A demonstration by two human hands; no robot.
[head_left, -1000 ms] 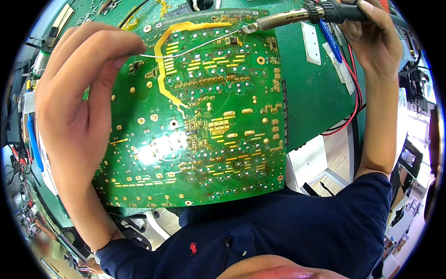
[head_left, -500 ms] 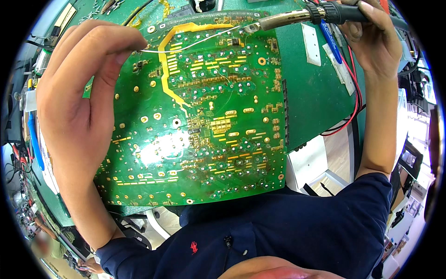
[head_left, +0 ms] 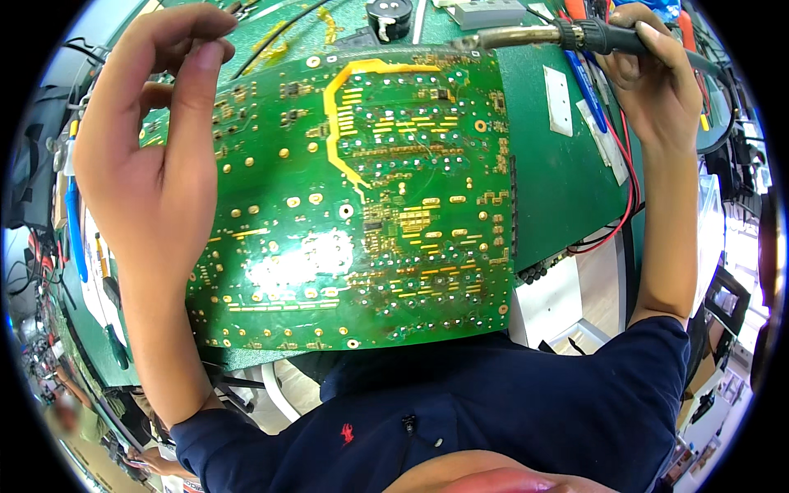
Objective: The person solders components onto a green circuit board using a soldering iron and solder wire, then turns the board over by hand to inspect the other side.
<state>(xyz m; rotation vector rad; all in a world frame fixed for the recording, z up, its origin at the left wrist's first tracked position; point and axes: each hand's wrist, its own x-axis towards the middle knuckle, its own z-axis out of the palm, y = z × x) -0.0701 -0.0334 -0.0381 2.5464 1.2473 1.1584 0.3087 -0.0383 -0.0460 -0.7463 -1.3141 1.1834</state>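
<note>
A large green circuit board (head_left: 271, 185) lies before me, with a broad yellow track, rows of solder joints and a bright glare patch. My right hand (head_left: 657, 99) is closed round the black handle of a soldering iron (head_left: 526, 35). The iron points left, its tip at the board's far edge near the right corner; whether it touches cannot be told. Above the board's left part is my left hand (head_left: 156, 156), its fingers curled and the thumb close to the fingertips. No solder wire shows at that hand now, and what the fingers pinch, if anything, is hidden.
Past the far edge stand a round black container (head_left: 389, 18) and a grey box (head_left: 489, 14); a black cable (head_left: 279, 37) runs left of them. At right lie a blue pen (head_left: 585, 90), white strips (head_left: 557, 100) and red and black wires (head_left: 629, 164). Another person's hand (head_left: 156, 462) shows lower left.
The solder wire that ran from my left hand to the iron's tip is no longer visible. My left hand has lifted; the iron's tip has shifted slightly left. The board appears lower and farther right.
</note>
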